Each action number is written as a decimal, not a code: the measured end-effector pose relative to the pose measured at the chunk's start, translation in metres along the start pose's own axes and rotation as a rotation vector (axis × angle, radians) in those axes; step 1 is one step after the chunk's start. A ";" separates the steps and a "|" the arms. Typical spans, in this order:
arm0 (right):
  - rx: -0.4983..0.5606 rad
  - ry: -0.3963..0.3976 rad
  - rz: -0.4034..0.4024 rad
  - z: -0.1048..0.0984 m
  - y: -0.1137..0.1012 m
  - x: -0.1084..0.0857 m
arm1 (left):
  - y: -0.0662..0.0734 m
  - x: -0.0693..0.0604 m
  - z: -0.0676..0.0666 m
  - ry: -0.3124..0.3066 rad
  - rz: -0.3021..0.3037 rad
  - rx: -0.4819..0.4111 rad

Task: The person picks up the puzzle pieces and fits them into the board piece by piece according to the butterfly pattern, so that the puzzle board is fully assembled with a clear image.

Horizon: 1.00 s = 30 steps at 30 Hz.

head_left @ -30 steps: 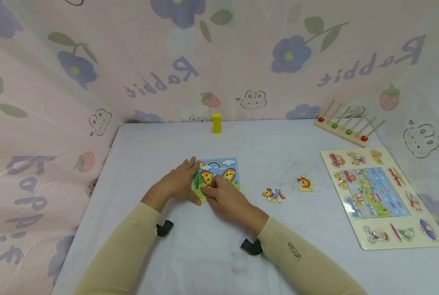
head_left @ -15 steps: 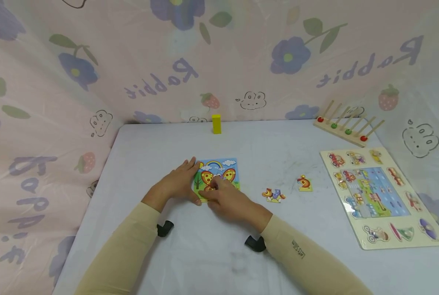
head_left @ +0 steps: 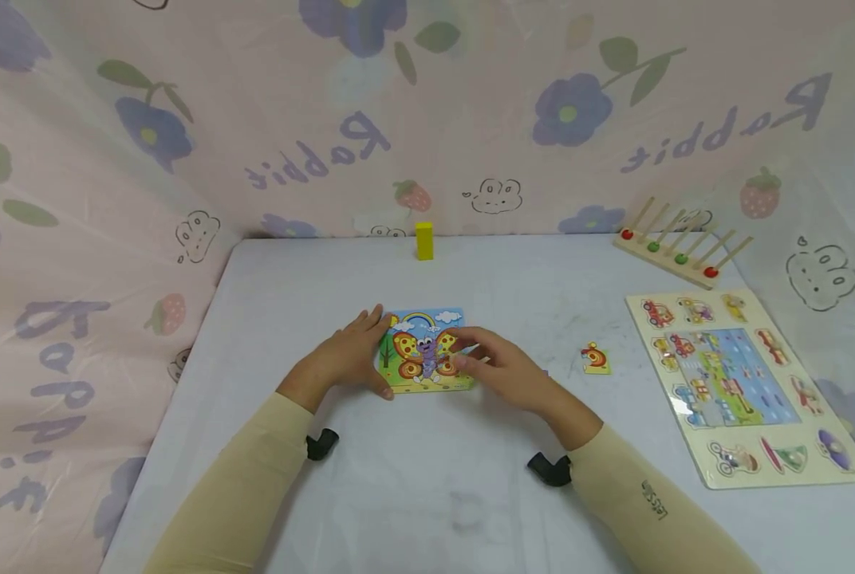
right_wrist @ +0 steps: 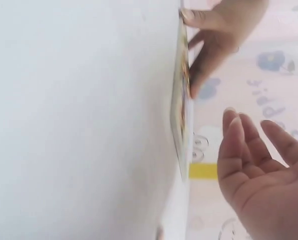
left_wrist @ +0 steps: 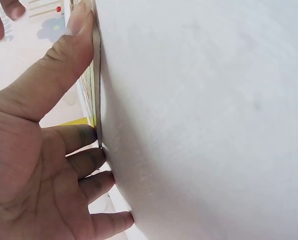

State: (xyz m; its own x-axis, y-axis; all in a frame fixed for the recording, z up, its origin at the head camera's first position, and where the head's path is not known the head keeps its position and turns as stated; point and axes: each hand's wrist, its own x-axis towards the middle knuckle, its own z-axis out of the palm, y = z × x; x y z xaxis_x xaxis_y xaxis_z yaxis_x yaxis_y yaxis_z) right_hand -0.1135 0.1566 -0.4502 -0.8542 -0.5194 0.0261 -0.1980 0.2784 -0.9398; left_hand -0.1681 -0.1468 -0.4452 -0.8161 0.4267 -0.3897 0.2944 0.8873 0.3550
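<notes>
A small butterfly picture puzzle (head_left: 424, 351) lies flat at the middle of the table, its purple-bodied butterfly under a rainbow. My left hand (head_left: 346, 351) rests at its left side, fingers extended; in the left wrist view the thumb (left_wrist: 64, 67) lies along the board's edge. Over the puzzle's right side hovers my right hand (head_left: 510, 371), fingers loosely bent and nothing between them. In the right wrist view this hand (right_wrist: 261, 170) is apart from the board (right_wrist: 179, 100). A snail puzzle piece (head_left: 596, 359) lies further right. Another loose piece is mostly hidden behind the right hand.
A large wooden vehicle puzzle board (head_left: 743, 470) lies at the right of the table (head_left: 399, 494). Behind it stands a peg rack (head_left: 667, 259) with red and green beads. One yellow block (head_left: 424, 241) stands upright at the back edge. Patterned cloth hangs behind.
My right hand has lifted off the puzzle's lower middle and moved right, baring the butterfly's body and covering most of the loose animal piece. My left hand has stayed in place.
</notes>
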 end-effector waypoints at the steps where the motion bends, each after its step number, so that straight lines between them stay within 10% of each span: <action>1: 0.033 0.011 0.005 -0.005 -0.001 -0.005 | 0.000 0.000 0.000 0.003 0.002 -0.001; 17: 0.248 0.154 -0.056 -0.072 0.005 -0.064 | 0.002 -0.002 -0.002 0.001 -0.003 -0.003; 30: -0.106 0.080 0.247 -0.085 0.044 -0.086 | 0.002 -0.002 -0.002 -0.006 -0.007 0.004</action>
State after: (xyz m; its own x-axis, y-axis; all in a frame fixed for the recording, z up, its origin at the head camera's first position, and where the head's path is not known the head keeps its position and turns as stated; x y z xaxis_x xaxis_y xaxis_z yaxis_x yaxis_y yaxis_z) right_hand -0.0892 0.2821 -0.4648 -0.9172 -0.3611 -0.1684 -0.0247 0.4735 -0.8804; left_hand -0.1663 -0.1460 -0.4417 -0.8149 0.4219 -0.3975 0.2910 0.8908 0.3490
